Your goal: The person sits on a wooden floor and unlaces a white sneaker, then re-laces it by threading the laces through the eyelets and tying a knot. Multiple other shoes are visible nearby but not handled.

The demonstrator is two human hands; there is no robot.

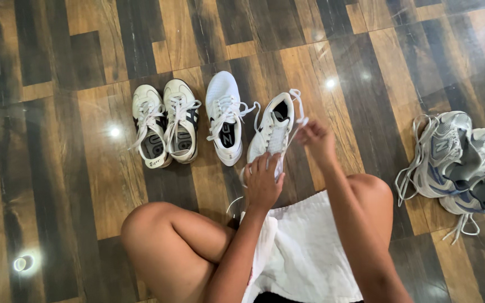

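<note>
We count six shoes on the wooden floor (40,168), lying as three pairs. At the far left sits a cream pair with dark stripes (165,126), side by side and touching, laces loose. In the middle is a white pair: one white sneaker (224,115) lies flat just beside the cream pair, and its mate, the white shoe in hand (272,130), is the one being handled. Well apart on the right lies a grey and blue pair (460,163), one shoe leaning on the other (their laces trail onto the boards).

Our left hand (262,182) rests on the toe end of the shoe in hand, fingers spread narrowly and pressing it down. Our right hand (316,137) pinches a white lace (297,104) between closed fingertips, pulled up from the shoe's eyelets. A white towel (304,247) lies across our lap, between the knees.
</note>
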